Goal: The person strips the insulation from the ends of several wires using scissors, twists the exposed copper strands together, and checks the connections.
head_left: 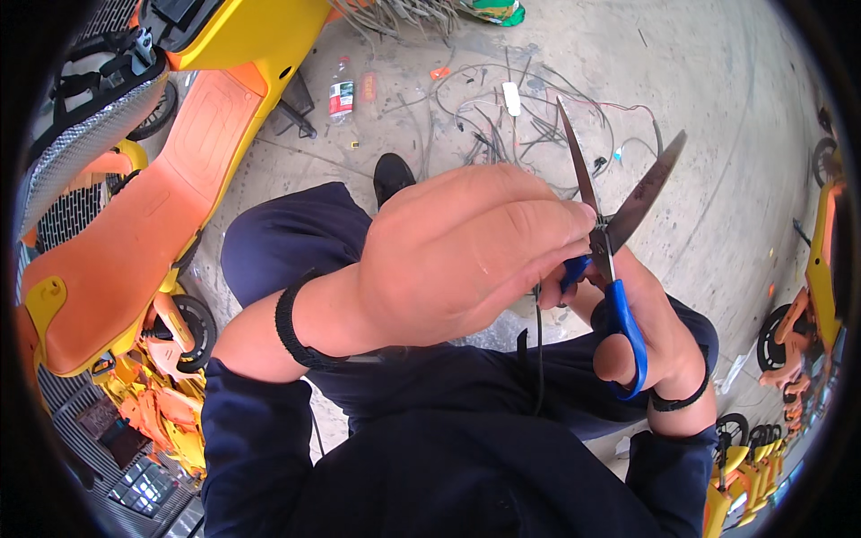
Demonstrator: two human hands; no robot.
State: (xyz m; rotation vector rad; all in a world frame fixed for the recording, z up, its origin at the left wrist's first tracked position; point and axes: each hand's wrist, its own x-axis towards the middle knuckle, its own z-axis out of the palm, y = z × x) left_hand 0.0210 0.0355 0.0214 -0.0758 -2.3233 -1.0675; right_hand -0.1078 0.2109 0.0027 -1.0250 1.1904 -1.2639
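My right hand (pixel 647 314) holds a pair of scissors (pixel 621 224), the thumb passed through one blue handle loop. Their metal blades stand spread apart, tips pointing away from me; brown marks stain the right-hand blade. My left hand (pixel 475 247) is closed in a pinch, its fingertips right beside the scissors' pivot. From beneath those fingers a thin black cable (pixel 540 359) hangs down over my lap. The back of the left hand hides most of what is between its fingers, including the cable's upper part.
Cut cable pieces (pixel 489 139) and loose wires litter the concrete floor ahead, near a bottle with a red label (pixel 342 94). A yellow and orange vehicle body (pixel 152 233) stands close on my left. More yellow and orange vehicles (pixel 789 345) line the right side.
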